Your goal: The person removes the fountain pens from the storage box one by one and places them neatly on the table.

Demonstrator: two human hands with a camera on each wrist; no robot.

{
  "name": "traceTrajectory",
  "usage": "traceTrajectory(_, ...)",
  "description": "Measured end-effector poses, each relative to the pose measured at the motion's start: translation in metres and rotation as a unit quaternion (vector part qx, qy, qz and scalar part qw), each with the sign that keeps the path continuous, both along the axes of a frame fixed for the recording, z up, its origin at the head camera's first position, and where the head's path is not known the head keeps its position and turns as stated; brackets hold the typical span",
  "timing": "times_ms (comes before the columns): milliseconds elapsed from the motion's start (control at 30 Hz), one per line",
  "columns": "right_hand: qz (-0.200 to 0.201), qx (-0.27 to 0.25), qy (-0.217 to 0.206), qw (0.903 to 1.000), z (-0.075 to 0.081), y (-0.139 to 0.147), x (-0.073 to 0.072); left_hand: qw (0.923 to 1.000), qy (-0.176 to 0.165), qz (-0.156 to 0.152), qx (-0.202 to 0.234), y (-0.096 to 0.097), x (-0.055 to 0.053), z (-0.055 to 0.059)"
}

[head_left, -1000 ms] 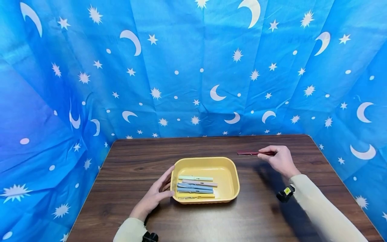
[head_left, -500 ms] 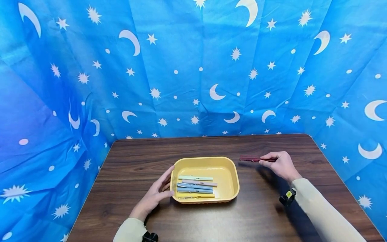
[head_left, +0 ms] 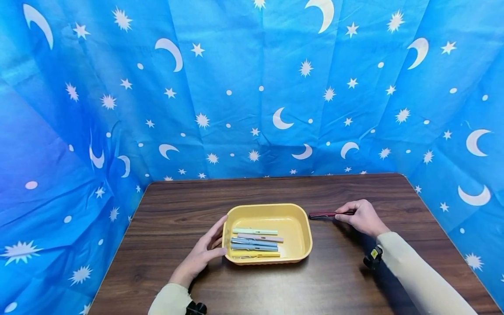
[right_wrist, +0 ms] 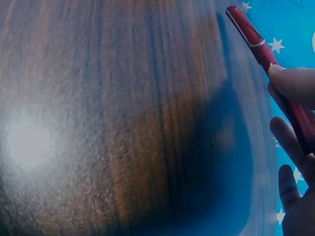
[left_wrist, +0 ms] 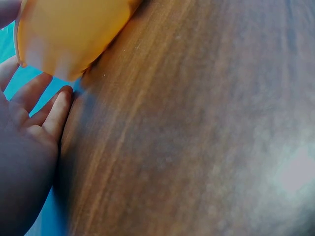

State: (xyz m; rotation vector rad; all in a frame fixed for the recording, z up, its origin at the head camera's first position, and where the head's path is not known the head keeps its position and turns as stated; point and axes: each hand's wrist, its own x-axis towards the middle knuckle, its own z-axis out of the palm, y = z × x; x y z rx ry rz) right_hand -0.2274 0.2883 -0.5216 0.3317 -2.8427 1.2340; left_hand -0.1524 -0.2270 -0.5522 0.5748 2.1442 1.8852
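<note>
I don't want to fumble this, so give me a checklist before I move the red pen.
1. Red pen pinched in right hand: ok.
2. Left hand touching tray at its left end: ok.
3. Bare space in tray, right of the pens: ok.
4. Red pen over tray: not ok, it is to the tray's right.
5. Gap between red pen and tray: cannot tell.

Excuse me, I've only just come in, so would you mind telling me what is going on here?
A person's right hand pinches a dark red pen just to the right of a yellow tray. The left hand rests against the tray's left side. Several other pens, in pale green, mauve, blue and yellow, already lie in the tray; the dark red one is outside it.
</note>
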Motion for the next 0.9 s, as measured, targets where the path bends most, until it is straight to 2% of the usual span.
traceTrajectory(233,0.021,0.026,-0.005,0.9994,-0.003,0.003,-0.003,1.0,0.001,-0.003,0.0,0.0,0.0,-0.001)
traceTrajectory(500,0.054,0.073,0.044,0.9949,-0.008,0.003,-0.009,1.0,-0.001,0.002,0.003,0.001,0.0,0.0)
traceTrajectory(733,0.063,0.096,0.057,0.9917,-0.014,-0.002,-0.012,1.0,-0.001,0.002,0.001,0.001,-0.001,0.0)
traceTrajectory(900,0.064,0.1,0.052,0.9915,-0.015,-0.003,-0.012,1.0,-0.001,0.003,0.001,0.001,-0.001,-0.001)
